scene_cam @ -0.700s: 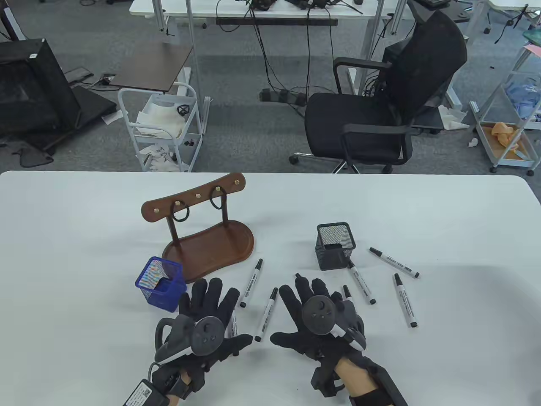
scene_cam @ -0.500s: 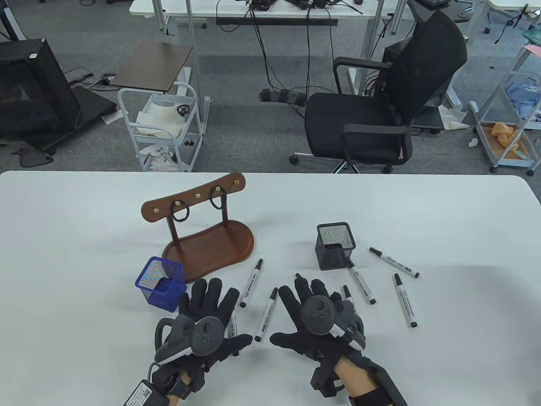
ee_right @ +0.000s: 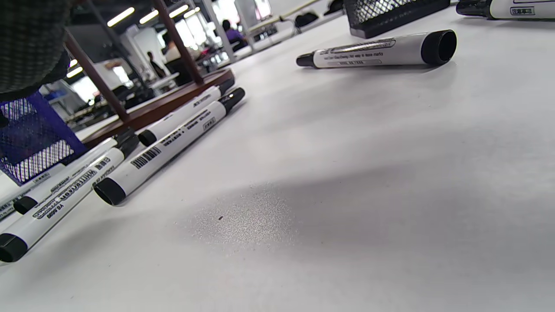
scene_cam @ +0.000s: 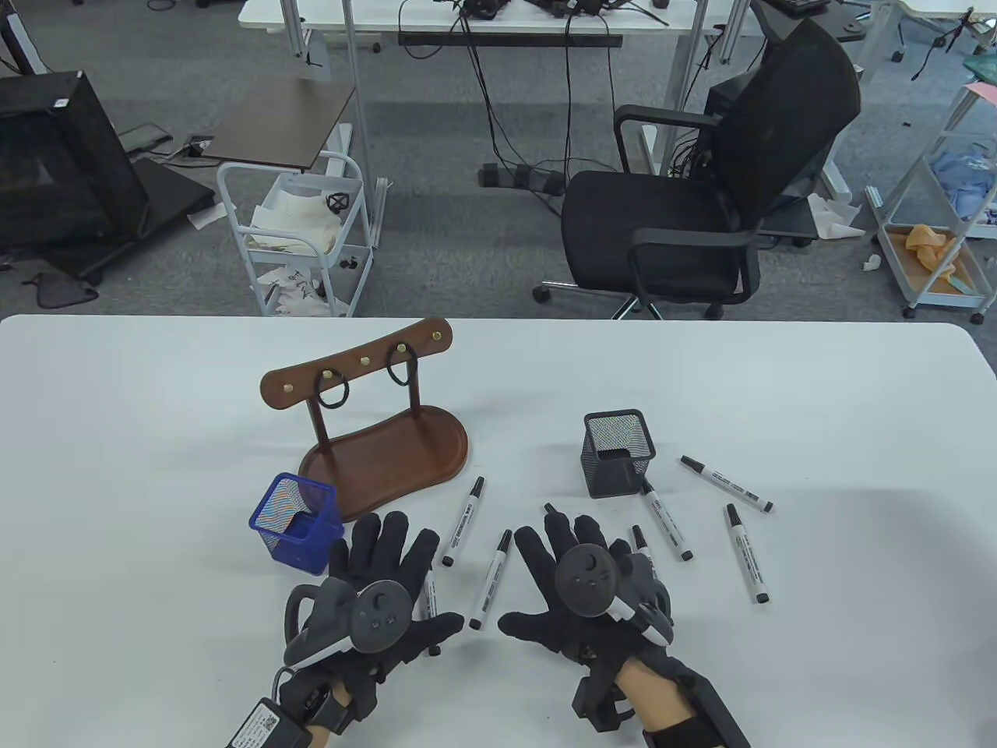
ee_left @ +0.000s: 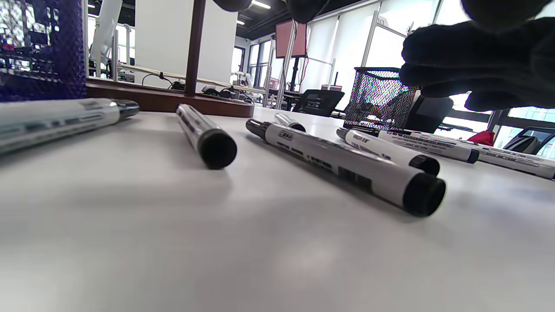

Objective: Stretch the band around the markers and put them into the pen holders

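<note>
Several white markers with black caps lie loose on the white table. My left hand rests flat with its fingers spread, and one marker lies partly under it. Two more markers lie between the hands. My right hand also lies flat and spread, partly covering a marker. A blue mesh pen holder stands just left of the left fingers, and a black mesh pen holder stands beyond the right hand. Two black bands hang on the wooden rack's pegs.
The wooden rack stands on an oval base behind the blue holder. Three markers lie right of the right hand. A black office chair stands beyond the table's far edge.
The left hand has shifted very slightly where it lies. The right hand, the markers, both holders and the bands have not moved.
</note>
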Action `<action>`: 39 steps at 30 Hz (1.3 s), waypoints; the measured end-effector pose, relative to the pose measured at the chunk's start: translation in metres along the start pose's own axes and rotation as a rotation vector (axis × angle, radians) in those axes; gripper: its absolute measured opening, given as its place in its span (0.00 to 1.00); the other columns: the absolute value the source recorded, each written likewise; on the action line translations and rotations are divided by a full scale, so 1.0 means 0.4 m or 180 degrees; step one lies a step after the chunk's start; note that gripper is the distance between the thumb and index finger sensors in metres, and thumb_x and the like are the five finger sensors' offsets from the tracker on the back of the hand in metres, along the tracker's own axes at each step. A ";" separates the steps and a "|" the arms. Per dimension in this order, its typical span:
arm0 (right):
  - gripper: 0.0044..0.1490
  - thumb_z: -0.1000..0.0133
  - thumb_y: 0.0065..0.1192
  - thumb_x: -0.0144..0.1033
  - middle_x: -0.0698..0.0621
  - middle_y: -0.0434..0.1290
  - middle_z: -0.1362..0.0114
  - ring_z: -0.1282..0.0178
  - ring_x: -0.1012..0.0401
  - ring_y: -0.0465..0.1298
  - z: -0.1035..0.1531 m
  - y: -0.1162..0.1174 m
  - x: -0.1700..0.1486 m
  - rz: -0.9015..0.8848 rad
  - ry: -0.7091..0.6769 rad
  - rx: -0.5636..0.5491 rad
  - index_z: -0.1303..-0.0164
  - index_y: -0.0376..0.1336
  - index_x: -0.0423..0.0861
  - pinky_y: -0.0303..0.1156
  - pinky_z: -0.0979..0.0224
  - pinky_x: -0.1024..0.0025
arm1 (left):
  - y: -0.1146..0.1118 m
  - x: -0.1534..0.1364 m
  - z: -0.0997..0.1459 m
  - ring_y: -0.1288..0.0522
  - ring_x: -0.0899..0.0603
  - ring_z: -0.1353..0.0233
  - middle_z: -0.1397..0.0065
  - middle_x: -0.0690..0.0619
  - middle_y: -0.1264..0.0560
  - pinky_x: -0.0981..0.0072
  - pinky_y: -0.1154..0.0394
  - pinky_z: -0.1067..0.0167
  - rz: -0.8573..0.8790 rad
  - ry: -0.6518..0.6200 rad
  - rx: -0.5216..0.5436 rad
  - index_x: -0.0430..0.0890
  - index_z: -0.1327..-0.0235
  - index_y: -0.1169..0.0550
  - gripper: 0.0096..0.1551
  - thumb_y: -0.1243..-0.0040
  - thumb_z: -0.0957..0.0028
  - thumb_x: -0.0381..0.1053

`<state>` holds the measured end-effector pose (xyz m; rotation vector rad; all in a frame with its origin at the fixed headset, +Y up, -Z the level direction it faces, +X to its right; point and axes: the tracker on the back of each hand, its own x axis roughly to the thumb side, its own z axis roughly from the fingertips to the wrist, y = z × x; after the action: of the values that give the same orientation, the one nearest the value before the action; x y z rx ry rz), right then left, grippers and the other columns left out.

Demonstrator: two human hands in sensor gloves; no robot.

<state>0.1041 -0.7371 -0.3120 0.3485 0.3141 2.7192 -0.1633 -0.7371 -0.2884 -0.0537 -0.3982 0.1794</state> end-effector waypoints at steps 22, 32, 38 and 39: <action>0.65 0.59 0.67 0.75 0.52 0.36 0.03 0.06 0.44 0.31 0.001 -0.009 -0.003 -0.0037 -0.0024 -0.0072 0.16 0.41 0.67 0.34 0.17 0.27 | 0.233 -0.075 -0.064 0.51 0.16 0.15 0.08 0.29 0.46 0.17 0.47 0.27 0.0655 0.0368 0.0259 0.36 0.13 0.42 0.65 0.52 0.47 0.83; 0.64 0.59 0.67 0.75 0.52 0.36 0.03 0.06 0.44 0.32 0.001 -0.010 -0.004 -0.0045 -0.0038 -0.0085 0.16 0.41 0.67 0.35 0.16 0.27 | 0.272 -0.154 -0.105 0.42 0.17 0.19 0.15 0.26 0.37 0.22 0.41 0.28 0.1598 0.1046 0.0547 0.29 0.21 0.35 0.51 0.49 0.38 0.68; 0.64 0.59 0.67 0.75 0.52 0.36 0.03 0.06 0.44 0.32 0.002 -0.010 -0.004 -0.0042 -0.0048 -0.0084 0.16 0.41 0.67 0.35 0.16 0.27 | 0.282 -0.199 -0.131 0.40 0.17 0.21 0.17 0.25 0.36 0.22 0.39 0.30 0.1933 0.1433 0.0674 0.28 0.23 0.35 0.46 0.46 0.37 0.63; 0.64 0.59 0.67 0.74 0.52 0.36 0.03 0.06 0.44 0.32 0.002 -0.010 -0.005 -0.0044 -0.0048 -0.0080 0.16 0.41 0.67 0.35 0.16 0.27 | 0.281 -0.205 -0.136 0.40 0.17 0.21 0.17 0.25 0.36 0.22 0.39 0.30 0.2007 0.1479 0.0668 0.28 0.23 0.35 0.46 0.46 0.38 0.63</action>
<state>0.1074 -0.7342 -0.3126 0.3582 0.2770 2.7031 -0.2349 -0.6427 -0.3794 -0.0112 0.1157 0.8131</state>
